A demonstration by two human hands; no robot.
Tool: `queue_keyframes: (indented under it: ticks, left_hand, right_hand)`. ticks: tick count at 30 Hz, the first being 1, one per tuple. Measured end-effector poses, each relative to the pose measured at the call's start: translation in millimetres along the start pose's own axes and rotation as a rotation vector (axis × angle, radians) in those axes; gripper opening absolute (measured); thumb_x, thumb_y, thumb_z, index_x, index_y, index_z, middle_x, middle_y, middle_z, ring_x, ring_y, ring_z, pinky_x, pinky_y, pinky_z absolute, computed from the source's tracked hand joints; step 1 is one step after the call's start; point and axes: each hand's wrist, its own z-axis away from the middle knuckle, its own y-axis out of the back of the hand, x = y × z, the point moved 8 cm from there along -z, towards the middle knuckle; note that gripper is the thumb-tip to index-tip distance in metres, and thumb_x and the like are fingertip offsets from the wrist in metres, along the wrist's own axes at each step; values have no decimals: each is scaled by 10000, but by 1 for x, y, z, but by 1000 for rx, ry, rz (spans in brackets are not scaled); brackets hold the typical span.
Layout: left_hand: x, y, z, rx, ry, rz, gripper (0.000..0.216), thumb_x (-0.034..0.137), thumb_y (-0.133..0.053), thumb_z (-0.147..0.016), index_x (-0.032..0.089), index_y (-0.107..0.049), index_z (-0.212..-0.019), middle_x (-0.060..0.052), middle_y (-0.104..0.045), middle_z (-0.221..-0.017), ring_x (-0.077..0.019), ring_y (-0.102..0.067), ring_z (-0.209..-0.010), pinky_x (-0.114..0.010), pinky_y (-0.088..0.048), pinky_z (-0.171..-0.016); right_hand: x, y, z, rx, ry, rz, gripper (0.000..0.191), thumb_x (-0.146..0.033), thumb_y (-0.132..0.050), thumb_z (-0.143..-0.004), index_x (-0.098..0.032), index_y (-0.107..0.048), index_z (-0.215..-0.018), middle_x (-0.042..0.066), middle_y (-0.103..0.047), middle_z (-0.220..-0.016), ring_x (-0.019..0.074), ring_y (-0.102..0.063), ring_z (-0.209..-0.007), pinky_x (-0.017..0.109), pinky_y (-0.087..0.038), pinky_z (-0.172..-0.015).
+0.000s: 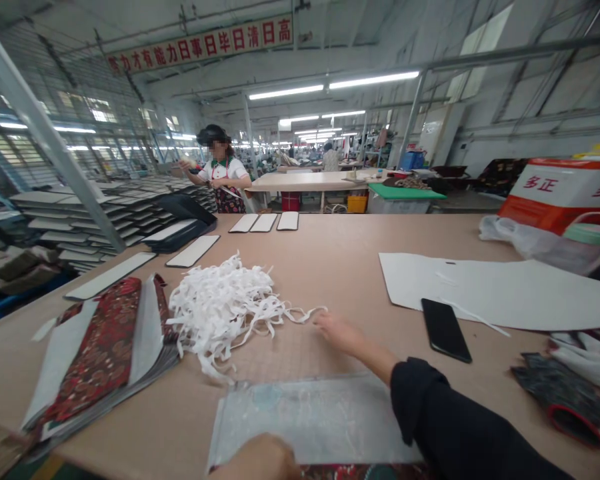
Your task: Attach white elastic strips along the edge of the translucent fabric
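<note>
My right hand point(341, 335) reaches out over the table, fingertips pinched at the loose end of a white fabric strip point(300, 316). That strip trails out of a tangled heap of white strips point(225, 300) to its left. Low in the view, my left hand point(263, 460) rests at the near edge of a pale grey, film-like panel point(310, 417); it is blurred and cut off by the frame, so its fingers do not show clearly. Red patterned fabric point(365, 472) shows along the panel's near edge.
A stack of grey and patterned pieces point(100, 347) lies left. Right are a black phone point(445, 330), a large white sheet point(500, 290), a dark sleeve-like cloth point(560, 393) and a red-white box point(555, 193). White boards point(195, 251) line the far side; a co-worker point(224, 173) stands beyond.
</note>
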Motion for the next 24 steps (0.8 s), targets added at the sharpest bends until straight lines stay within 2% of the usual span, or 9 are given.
queue_keyframes:
  ticks: [2,4,8,11,15,18,20,22,24]
  left_hand:
    - [-8,31,-26,88,39,-32,245,191,-524,-753,291,-599,-964,9,-625,-946,-152,-563,-863,-241,-428,-778]
    - [-31,63,-53,271,130,-173,378,121,-500,-736,242,-534,-1093,-49,-561,-1114,-187,-505,-1016,-322,-386,-895]
    - [-87,89,-94,464,215,-487,488,174,-519,-755,275,-419,-1223,-76,-365,-1345,-267,-281,-1245,-510,-214,-1006]
    - [-136,94,-104,417,355,-564,367,257,-508,-783,275,-501,-1149,-74,-323,-1374,-297,-220,-1271,-551,-169,-996]
    - [-179,112,-88,400,514,-512,245,263,-426,-822,209,-607,-977,-111,-419,-1300,-326,-290,-1229,-593,-128,-973]
    - [-188,128,-79,425,562,-430,231,190,-474,-773,157,-613,-955,-157,-482,-1218,-353,-339,-1185,-610,-119,-961]
    - [-178,135,-84,449,557,-348,225,122,-478,-741,120,-616,-918,-186,-450,-1237,-370,-311,-1196,-608,-117,-961]
    - [-156,137,-98,477,511,-239,250,89,-454,-739,113,-601,-941,-188,-388,-1289,-360,-253,-1231,-587,-114,-976]
    - [-124,132,-118,479,433,-92,279,113,-456,-754,138,-571,-1007,-158,-376,-1305,-314,-256,-1238,-527,-148,-1001]
  right_hand:
    - [-13,-14,-22,54,23,29,293,-126,-364,-824,-156,-559,-1041,116,-571,-1086,208,-467,-1030,352,-314,-902]
    - [-23,-24,-35,103,30,85,287,-147,-359,-845,-158,-550,-1058,120,-586,-1050,219,-455,-1044,392,-252,-958]
    - [-19,-32,-45,113,3,143,270,-154,-346,-857,-142,-603,-936,122,-617,-943,212,-476,-1015,368,-186,-999]
    - [18,-15,-35,85,-73,124,223,-218,-413,-840,-159,-627,-819,103,-632,-895,207,-517,-944,335,-265,-935]
    - [116,40,16,100,-351,76,241,-227,-399,-826,-162,-624,-774,108,-638,-832,215,-560,-830,328,-349,-783]
    - [182,77,64,144,-562,-1,248,-187,-384,-792,-138,-595,-670,131,-614,-746,235,-563,-781,334,-361,-711]
    - [199,84,84,145,-634,-103,230,-181,-401,-766,-134,-556,-603,111,-582,-643,215,-554,-680,326,-373,-656]
    - [191,78,89,140,-648,-218,224,-224,-401,-779,-137,-536,-622,62,-544,-583,165,-521,-576,296,-388,-596]
    - [162,68,82,154,-608,-410,232,-305,-389,-804,-145,-534,-720,15,-521,-593,110,-470,-504,255,-392,-543]
